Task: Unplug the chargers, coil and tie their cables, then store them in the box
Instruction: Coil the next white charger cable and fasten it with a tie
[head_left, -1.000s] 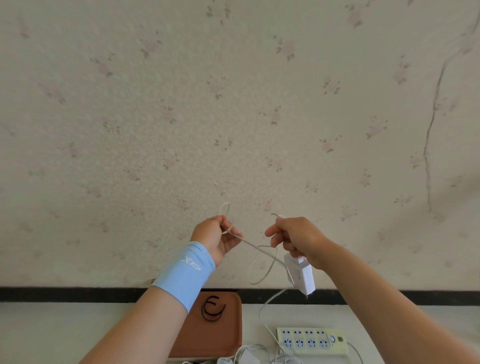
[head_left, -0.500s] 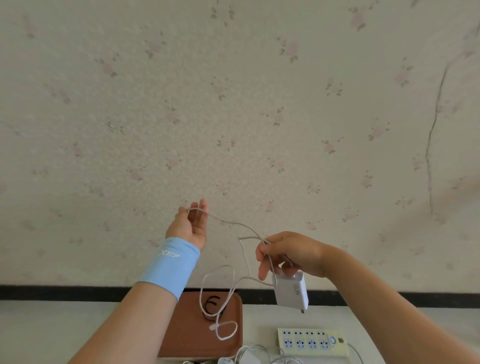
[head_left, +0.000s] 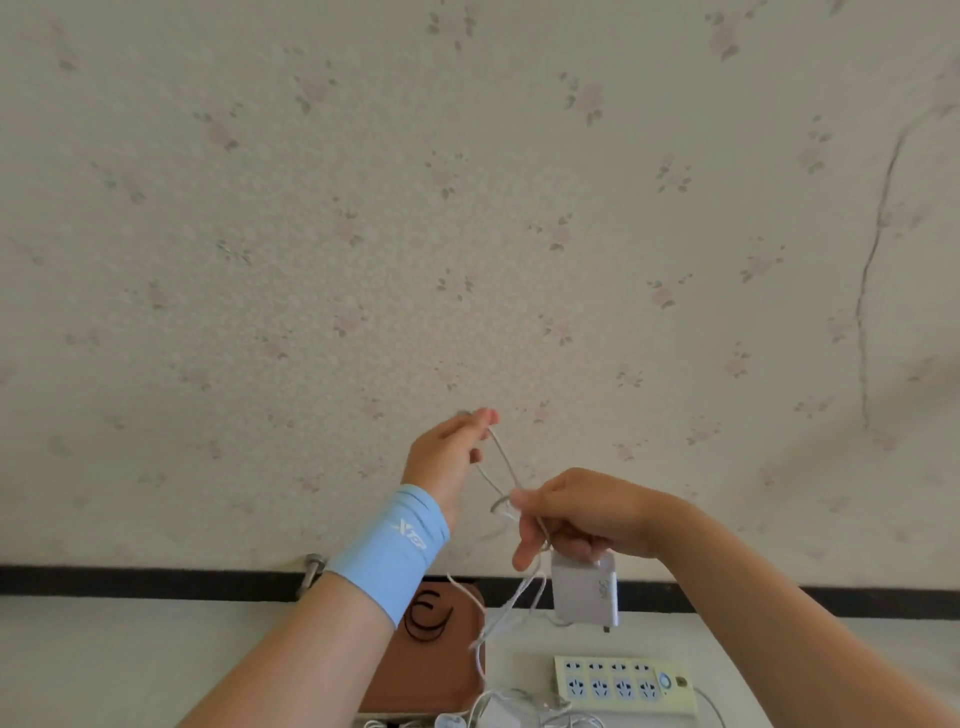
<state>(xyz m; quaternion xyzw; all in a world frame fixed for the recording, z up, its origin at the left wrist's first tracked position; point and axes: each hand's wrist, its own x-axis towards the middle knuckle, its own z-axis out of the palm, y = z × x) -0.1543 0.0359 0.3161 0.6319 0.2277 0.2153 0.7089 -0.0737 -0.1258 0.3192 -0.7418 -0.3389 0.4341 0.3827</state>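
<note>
The white charger (head_left: 584, 592) is held in the air by the right hand (head_left: 582, 514), whose fingers are curled round its top and round the cable (head_left: 503, 460). A loop of that cable is drawn up to the left hand (head_left: 447, 457), where it is pinched at the raised fingertips; the rest is left dangling below the right hand. Below, on a white table (head_left: 104, 665), a brown tray (head_left: 431, 686) with black ties (head_left: 426, 618) is seen just beside a power strip (head_left: 623, 683), and a tangle of loose cables (head_left: 524, 709) is cut by the lower edge. Behind, floral wallpaper (head_left: 467, 208) is marked by a crack (head_left: 865, 291) and bounded by a black strip (head_left: 130, 582).
</note>
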